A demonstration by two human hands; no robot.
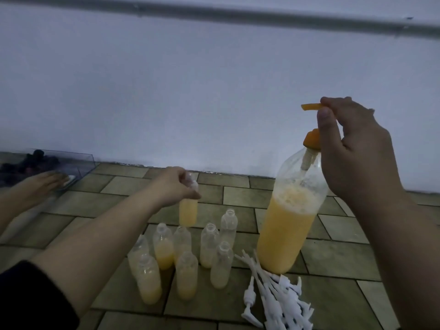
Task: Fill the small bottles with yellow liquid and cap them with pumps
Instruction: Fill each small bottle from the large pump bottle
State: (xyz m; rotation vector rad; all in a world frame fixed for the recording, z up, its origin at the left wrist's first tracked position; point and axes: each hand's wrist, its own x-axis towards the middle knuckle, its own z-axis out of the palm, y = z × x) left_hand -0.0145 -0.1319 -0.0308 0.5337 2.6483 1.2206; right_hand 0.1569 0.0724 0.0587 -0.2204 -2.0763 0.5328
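White pumps (276, 303) nearest; left hand (175, 186) grips small bottle (188, 211); right hand (352, 141) pinches orange pump (312, 107).

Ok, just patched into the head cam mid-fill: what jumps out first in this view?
The large bottle of yellow liquid stands right of centre on the tiled floor, and the right hand pinches its raised orange pump head. The left hand holds a filled small bottle by its neck above the cluster of small bottles, some part-filled, some nearly empty. A heap of white pumps lies in front of the large bottle.
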